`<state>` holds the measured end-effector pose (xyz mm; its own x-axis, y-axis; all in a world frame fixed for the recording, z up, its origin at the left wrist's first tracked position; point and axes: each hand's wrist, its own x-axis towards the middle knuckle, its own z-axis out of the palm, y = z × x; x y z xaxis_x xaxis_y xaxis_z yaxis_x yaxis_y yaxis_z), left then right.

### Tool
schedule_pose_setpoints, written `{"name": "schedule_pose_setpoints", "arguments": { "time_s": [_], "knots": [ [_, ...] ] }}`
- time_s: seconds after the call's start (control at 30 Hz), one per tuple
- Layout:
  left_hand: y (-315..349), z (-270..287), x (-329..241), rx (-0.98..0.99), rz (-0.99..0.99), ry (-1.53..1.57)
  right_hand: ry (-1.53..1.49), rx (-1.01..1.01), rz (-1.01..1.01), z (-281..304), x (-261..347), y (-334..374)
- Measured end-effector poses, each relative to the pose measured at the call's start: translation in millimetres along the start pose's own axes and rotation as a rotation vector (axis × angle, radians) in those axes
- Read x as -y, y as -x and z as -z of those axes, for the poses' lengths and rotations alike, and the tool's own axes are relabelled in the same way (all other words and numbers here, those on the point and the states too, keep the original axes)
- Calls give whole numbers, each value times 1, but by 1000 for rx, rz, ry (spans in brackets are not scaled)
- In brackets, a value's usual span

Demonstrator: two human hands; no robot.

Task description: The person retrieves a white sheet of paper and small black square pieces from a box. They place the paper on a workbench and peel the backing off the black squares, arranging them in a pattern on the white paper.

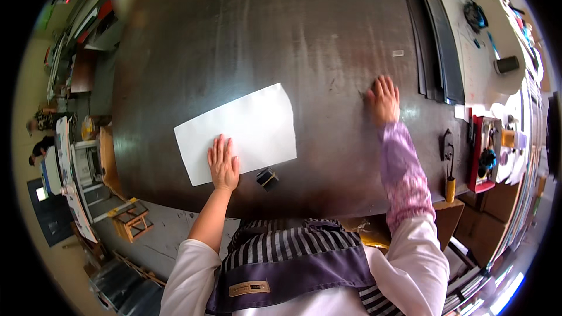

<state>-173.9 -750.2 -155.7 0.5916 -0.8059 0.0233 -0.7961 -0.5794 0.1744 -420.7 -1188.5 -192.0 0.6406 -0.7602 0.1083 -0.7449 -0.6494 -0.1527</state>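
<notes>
A white sheet of paper lies at a slant on the dark brown tabletop, left of the middle. My left hand rests flat on its lower left part, fingers stretched out. Just below the sheet's near edge sits a small black object with a pale line across it; its kind is unclear. Over to the right, my right hand lies palm down on the bare table, holding nothing, with its fingers extended. A purple patterned sleeve cover runs along my right forearm.
Dark flat sheets are stacked along the table's right side. A yellow-handled tool lies near the right edge, beside a red tray of supplies. A small pale scrap lies beyond my right hand. A wooden stool stands at lower left.
</notes>
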Motion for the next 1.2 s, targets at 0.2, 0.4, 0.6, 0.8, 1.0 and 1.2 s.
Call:
{"name": "schedule_pose_setpoints", "arguments": {
  "time_s": [0.2, 0.4, 0.6, 0.8, 1.0, 1.2],
  "knots": [
    [7, -9, 4, -5, 35, -26, -36, 48, -47, 11, -9, -3],
    [3, -5, 0, 28, 33, -15, 95, 147, -174, 14, -43, -94],
    [2, -8, 3, -15, 15, 22, 157, 188, -268, -8, -75, -132],
    [1, -6, 4, -12, 21, 26, 165, 107, -93, 1, -29, -70],
    [7, -7, 8, -11, 24, 15, 13, 75, 83, 33, 121, 159],
    [8, -6, 10, -61, 0, 102, -266, 261, 166, 52, 213, 285]
  ]
}}
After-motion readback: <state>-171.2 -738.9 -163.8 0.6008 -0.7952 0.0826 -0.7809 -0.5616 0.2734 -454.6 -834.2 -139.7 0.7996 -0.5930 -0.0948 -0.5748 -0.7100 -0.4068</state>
